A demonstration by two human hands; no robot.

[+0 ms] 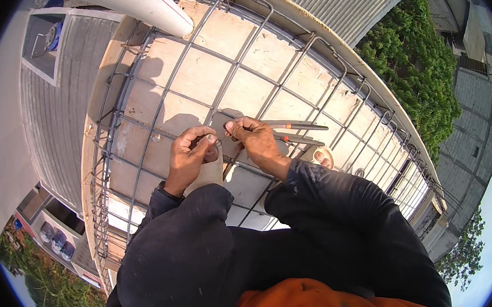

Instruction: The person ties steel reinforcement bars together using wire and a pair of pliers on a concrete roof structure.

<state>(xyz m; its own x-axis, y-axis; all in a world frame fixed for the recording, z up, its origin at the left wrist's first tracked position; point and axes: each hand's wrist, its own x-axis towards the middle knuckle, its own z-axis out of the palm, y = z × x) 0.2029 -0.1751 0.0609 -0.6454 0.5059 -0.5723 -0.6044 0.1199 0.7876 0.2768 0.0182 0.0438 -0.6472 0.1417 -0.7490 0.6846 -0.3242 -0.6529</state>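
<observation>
A: Pincers [294, 132], where? 
B: Gripped in the right hand [256, 141], fingers closed about the handles, over the rebar grid [218, 75] on plywood formwork [202, 82].
A: Left hand [190, 151]? 
B: Fingers pinched shut on thin tie wire [221, 141] at a bar crossing.

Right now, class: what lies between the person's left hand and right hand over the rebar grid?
In the head view, a short gap separates the left hand and right hand. A thin tie wire seems to span it, above a rebar crossing and the plywood formwork.
</observation>
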